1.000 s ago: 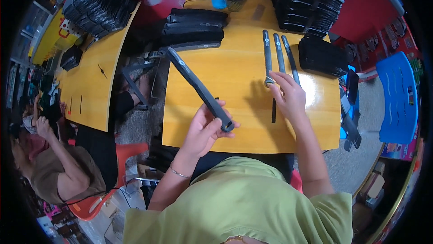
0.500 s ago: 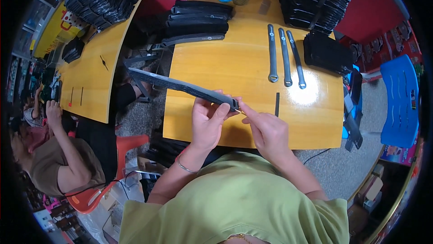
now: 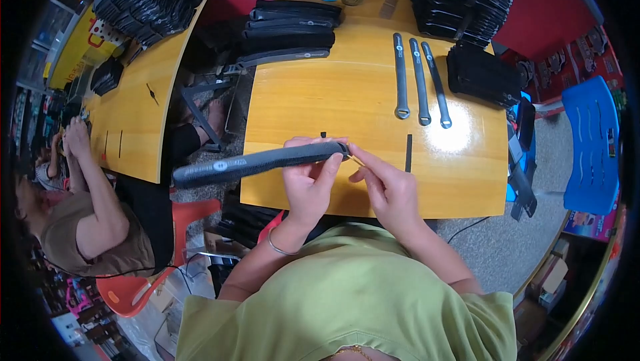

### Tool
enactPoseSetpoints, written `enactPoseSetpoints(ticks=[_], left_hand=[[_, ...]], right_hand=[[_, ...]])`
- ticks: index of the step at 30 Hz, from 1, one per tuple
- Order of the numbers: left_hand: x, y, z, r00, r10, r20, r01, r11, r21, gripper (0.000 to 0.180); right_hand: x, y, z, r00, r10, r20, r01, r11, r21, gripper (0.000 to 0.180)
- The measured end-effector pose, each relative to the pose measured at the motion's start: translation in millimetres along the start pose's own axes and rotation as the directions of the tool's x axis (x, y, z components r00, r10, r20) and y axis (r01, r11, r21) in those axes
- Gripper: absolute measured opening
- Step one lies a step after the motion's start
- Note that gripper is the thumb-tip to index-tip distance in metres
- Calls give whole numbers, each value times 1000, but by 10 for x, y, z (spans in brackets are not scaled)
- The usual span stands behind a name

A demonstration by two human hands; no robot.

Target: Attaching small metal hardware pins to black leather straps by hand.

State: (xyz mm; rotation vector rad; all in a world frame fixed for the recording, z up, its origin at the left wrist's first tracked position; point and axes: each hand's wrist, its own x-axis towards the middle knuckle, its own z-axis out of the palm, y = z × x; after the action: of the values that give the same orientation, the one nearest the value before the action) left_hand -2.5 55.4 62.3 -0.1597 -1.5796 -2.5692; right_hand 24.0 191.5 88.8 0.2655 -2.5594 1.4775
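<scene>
**A:** what's in the hands?

**B:** left hand (image 3: 310, 184) is wrapped round a long black strap (image 3: 257, 163), held level just over the near edge of the yellow table (image 3: 333, 94). Right hand (image 3: 387, 188) pinches at the strap's right end.

**A:** anything else there?

**B:** three grey bars (image 3: 420, 81) side by side farther back, a thin black strip (image 3: 409, 153) near the right hand.

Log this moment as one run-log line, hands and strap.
left hand: grips long black strap near its right end | right hand: pinches at strap tip | three grey straps: lying on yellow table
</scene>
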Motion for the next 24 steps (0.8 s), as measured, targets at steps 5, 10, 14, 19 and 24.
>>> enactPoseSetpoints(ticks=[5,10,14,19,24], left_hand=[[-21,-14,5,978,205,40,-209,959,191,33],[35,-47,-72,951,247,185,-295,906,304,34],[-21,-45,-32,980,169,102,-187,960,210,33],[9,-5,-60,985,115,132,-145,958,248,32],[42,5,-93,991,39,129,-59,986,154,32]], right_hand=[[-9,40,34,939,281,199,-344,790,507,35],[-3,121,101,996,-88,-21,89,995,41,34],[35,42,93,999,33,20,-36,987,155,31],[51,59,84,964,242,112,-267,879,394,34],[-21,0,228,992,113,-57,-90,947,309,34]])
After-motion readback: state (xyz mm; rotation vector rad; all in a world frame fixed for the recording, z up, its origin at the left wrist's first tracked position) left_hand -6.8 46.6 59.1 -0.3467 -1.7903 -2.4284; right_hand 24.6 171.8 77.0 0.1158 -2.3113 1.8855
